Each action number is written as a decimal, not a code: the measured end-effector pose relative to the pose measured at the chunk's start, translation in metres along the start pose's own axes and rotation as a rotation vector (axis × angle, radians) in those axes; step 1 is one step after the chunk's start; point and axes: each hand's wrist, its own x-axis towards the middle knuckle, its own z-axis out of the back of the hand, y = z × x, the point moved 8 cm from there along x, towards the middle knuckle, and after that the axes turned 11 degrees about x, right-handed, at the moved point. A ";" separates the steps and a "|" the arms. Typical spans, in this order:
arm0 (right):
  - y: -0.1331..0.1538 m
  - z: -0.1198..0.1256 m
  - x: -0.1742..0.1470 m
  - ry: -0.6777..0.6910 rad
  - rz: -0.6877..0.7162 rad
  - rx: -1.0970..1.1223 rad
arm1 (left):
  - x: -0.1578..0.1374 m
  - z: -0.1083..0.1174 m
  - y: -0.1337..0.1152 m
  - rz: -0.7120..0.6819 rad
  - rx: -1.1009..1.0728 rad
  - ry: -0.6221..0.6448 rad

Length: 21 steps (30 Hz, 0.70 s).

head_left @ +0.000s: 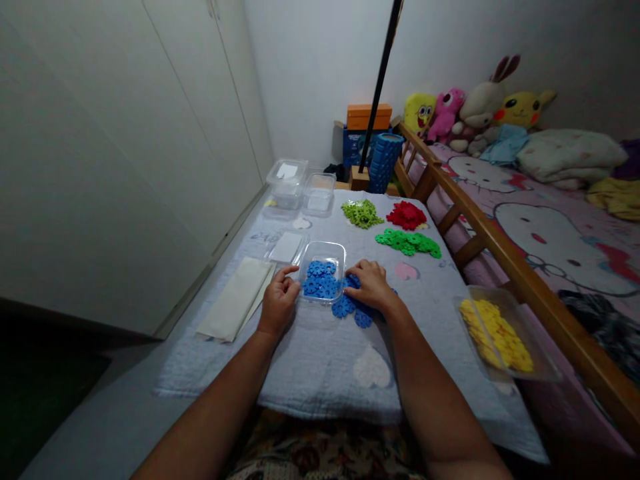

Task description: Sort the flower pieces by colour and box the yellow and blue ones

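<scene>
On the grey cloth [320, 360], left hand [278, 303] pinches the clear tub [323, 271] rim, right hand [369, 285] cups loose blue pieces [350, 308] beside it; next, judged: sweep them in

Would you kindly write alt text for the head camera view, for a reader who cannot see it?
A person's left hand touches the edge of a clear box holding blue pieces, while the right hand rests on loose blue pieces beside it on a pale blanket. Farther off lie green piles and a red pile; a tray of yellow pieces sits right.
</scene>
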 end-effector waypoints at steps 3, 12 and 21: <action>0.001 -0.004 0.001 0.006 0.011 0.011 | 0.000 0.000 0.001 0.013 -0.005 0.001; -0.010 0.005 0.002 -0.040 -0.033 0.215 | 0.000 -0.001 0.001 0.010 -0.032 0.001; -0.028 0.009 0.007 -0.146 -0.062 0.439 | 0.000 0.000 0.002 0.011 -0.023 0.011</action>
